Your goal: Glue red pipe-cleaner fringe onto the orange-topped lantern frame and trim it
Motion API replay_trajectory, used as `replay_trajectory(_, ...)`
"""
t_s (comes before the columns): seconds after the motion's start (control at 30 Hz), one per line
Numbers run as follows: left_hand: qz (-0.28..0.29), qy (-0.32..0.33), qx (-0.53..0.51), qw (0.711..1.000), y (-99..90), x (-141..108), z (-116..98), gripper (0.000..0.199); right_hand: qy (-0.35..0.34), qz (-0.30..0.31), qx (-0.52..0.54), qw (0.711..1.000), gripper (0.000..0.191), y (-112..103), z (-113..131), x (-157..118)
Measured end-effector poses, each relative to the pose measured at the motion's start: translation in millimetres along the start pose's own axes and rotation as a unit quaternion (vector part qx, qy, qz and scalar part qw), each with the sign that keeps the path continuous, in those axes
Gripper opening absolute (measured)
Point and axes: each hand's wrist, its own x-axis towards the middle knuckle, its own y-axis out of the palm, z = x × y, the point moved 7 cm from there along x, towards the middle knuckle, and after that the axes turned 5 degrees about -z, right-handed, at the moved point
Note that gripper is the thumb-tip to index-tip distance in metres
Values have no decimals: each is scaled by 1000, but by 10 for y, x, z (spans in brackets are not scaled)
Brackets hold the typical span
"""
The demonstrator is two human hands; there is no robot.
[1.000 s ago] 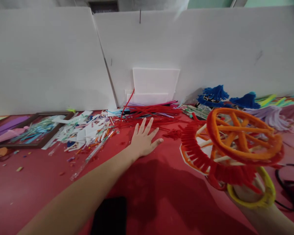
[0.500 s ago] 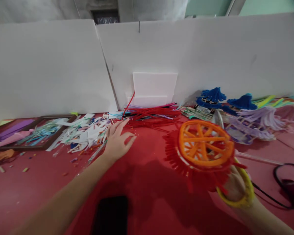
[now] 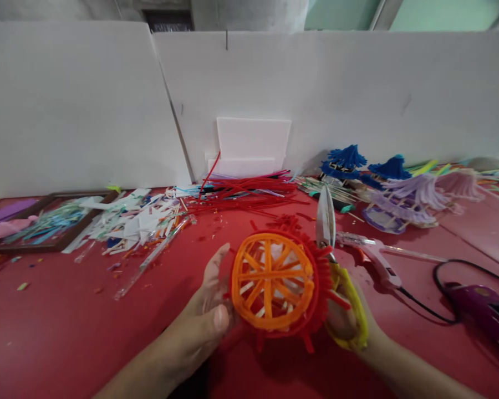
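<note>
A round pipe-cleaner piece (image 3: 268, 274), with orange spokes and a red fringed rim, is held up in front of me. My right hand (image 3: 344, 317) is behind its right side and carries it, the fingers mostly hidden. Scissors (image 3: 326, 219) with yellow handles hang on that same hand, blades pointing up. My left hand (image 3: 205, 313) is at the piece's left edge, thumb and fingers apart around that side. Whether it touches the rim I cannot tell.
A pink glue gun (image 3: 378, 260) lies right of the scissors, near a purple device (image 3: 480, 310) and a black cord. Red pipe cleaners (image 3: 249, 191) lie at the back. Paper scraps (image 3: 143, 221) and a frame (image 3: 62, 244) are left; blue and lilac pipe-cleaner models (image 3: 393, 191) stand back right.
My right hand has brought the round piece and scissors leftward to the middle. My left hand has come back from the pipe cleaners to the piece's left side. The view has shifted slightly right.
</note>
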Motion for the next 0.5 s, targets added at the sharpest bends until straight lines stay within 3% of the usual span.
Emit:
replay_trajectory(0.1, 8, -14, -87, 996, -22, 15, 62, 119, 13, 8, -16, 1000, 23, 46, 38, 11)
replay_trajectory(0.27, 46, 33, -100, 993, -74, -31, 48, 116, 8, 12, -42, 999, 29, 146, 208, 53)
replay_trajectory(0.33, 47, 23, -100, 994, -88, -81, 18, 119, 8, 29, -58, 998, 28, 189, 236, 72)
replay_trajectory(0.5, 20, -40, -101, 994, -99, -154, -3, 89, 17, 77, -108, 991, 22, 248, 167, 80)
